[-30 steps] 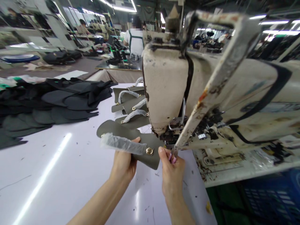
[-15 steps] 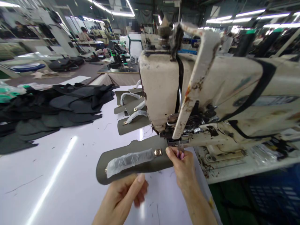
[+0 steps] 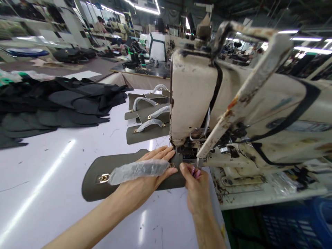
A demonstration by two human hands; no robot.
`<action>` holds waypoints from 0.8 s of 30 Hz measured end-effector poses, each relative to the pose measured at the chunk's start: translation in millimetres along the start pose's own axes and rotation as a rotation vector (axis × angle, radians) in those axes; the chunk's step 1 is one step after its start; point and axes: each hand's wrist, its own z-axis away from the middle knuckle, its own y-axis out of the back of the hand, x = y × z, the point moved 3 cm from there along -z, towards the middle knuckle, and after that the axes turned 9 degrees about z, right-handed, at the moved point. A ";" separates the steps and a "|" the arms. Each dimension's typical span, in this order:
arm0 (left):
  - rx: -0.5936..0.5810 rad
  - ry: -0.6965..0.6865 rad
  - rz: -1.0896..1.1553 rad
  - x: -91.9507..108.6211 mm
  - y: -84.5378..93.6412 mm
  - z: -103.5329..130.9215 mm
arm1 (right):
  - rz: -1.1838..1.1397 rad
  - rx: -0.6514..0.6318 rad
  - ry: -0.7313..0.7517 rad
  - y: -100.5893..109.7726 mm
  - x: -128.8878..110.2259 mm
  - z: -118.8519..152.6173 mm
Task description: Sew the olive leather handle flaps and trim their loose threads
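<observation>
A dark olive-grey bag panel [image 3: 95, 188] lies on the white table, its right end at the sewing machine's [image 3: 188, 155] needle area. Across the panel arches a carry handle [image 3: 140, 171] wrapped in translucent plastic, fixed by gold-coloured fittings. My left hand [image 3: 153, 169] passes under the handle and rests flat on the panel, fingers stretched towards the machine. Closed around small pink-handled thread snips [image 3: 196, 172], my right hand [image 3: 195, 185] touches the panel's right end with thumb and finger. The needle is hidden by the machine head.
Several similar panels with wrapped handles [image 3: 149, 129] lie beyond, left of the machine. A heap of dark cut pieces [image 3: 57, 103] covers the table's far left. Below right stands a blue basket [image 3: 290, 224]. A person [image 3: 157, 45] is in the background.
My left hand has moved forward from above the table's near part and now lies on the panel under the handle. The panel has turned slightly, and the handle has tipped upward.
</observation>
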 end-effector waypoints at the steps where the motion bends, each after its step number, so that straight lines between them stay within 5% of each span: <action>1: -0.006 -0.007 -0.004 -0.7 0.3 -1.1 | -0.008 0.000 -0.005 -0.5 -0.6 -0.8; 24: -0.095 0.068 0.182 -18.6 15.7 -38.2 | 0.179 -0.147 0.075 9.0 6.9 -1.0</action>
